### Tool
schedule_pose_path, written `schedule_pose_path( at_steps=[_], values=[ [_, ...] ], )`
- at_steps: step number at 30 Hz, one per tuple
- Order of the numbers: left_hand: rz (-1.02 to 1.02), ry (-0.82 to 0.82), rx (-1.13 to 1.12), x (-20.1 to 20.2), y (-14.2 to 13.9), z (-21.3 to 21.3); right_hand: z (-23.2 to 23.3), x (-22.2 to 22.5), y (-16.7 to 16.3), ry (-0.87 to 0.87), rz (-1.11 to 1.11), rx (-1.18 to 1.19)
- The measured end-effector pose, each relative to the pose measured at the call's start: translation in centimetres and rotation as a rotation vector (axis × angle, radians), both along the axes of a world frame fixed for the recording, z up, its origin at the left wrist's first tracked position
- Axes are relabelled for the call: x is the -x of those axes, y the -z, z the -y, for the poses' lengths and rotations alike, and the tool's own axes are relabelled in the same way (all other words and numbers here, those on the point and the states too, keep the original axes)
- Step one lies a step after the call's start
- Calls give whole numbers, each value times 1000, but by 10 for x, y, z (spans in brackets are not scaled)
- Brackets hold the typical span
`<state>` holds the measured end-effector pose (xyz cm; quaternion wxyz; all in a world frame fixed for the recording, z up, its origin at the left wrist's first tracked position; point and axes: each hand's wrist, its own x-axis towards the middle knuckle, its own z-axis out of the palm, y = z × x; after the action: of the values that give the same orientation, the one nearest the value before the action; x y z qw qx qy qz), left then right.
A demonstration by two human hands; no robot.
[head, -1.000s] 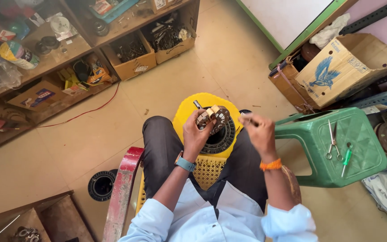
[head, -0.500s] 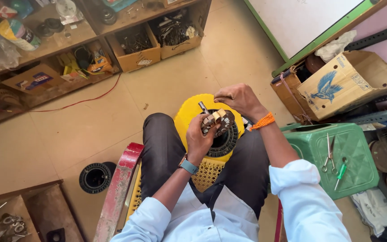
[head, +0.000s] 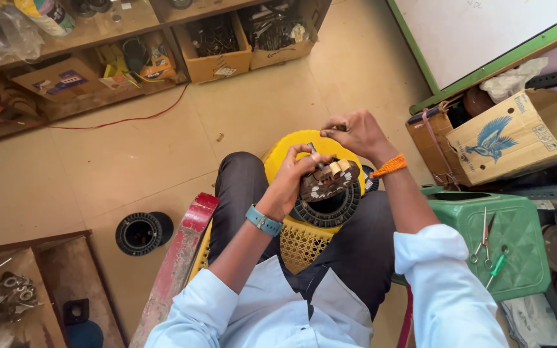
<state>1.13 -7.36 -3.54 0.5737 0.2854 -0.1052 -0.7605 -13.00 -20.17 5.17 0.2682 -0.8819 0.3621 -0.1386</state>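
Observation:
My left hand [head: 293, 182] grips a small brown wound coil part [head: 327, 180] with pale tabs, held above a black ring-shaped spool [head: 327, 209]. The spool rests on a yellow plastic stool [head: 298, 240] between my knees. My right hand [head: 354, 134] reaches over the far side of the coil part, fingers curled at its top edge, pinching something too small to make out. A blue watch sits on my left wrist and an orange band on my right.
A green plastic stool [head: 503, 241] to the right carries scissors [head: 481, 236] and a green screwdriver [head: 496, 268]. A cardboard box [head: 514, 134] stands beyond it. Another black spool [head: 139, 232] lies on the floor at left. Shelves with boxes [head: 214, 57] line the far wall.
My right hand has swung from beside the coil part to over its far side. The view has tilted down and closer.

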Motion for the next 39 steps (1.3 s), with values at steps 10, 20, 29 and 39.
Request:
schedule_pose_path(
  at_steps=[10,20,29,39],
  values=[
    [342,-8,146,5,20,3,-116,43,-36,314,150,40],
    [359,-70,279,7,9,-4,-144,45,14,632,417,-276],
    [383,-93,239,11,8,-9,-162,44,21,671,445,-265],
    [503,-138,238,15,14,-20,-195,44,57,734,371,-284]
  ],
)
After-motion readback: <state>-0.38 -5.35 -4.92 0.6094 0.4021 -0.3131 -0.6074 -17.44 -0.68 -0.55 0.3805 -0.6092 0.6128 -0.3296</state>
